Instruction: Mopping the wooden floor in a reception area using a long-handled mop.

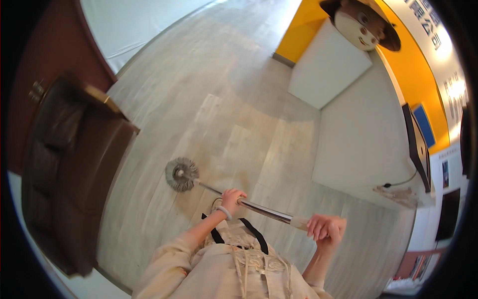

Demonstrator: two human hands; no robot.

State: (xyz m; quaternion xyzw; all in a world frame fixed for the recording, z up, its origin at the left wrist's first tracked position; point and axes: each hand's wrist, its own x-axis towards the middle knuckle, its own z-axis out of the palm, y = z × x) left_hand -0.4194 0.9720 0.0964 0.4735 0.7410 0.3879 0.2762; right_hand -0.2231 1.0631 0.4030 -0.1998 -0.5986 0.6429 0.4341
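A mop with a round grey string head [181,174] rests on the wood-look floor, left of the middle. From it a metal handle [267,211] slants to the right across my front. Partway along the shaft, my left hand [232,201] is wrapped round it, with a pale bangle on the wrist. My right hand [326,227] closes over the light-coloured grip at the handle's upper end. Both forearms come out of beige sleeves.
A dark brown leather sofa [84,164] stands along the left. On the right is a white counter [358,134] with a large cartoon mascot head [359,27] and a dark-framed screen [417,147]; a black cable [398,183] hangs below. Grey plank flooring [199,109] runs between them.
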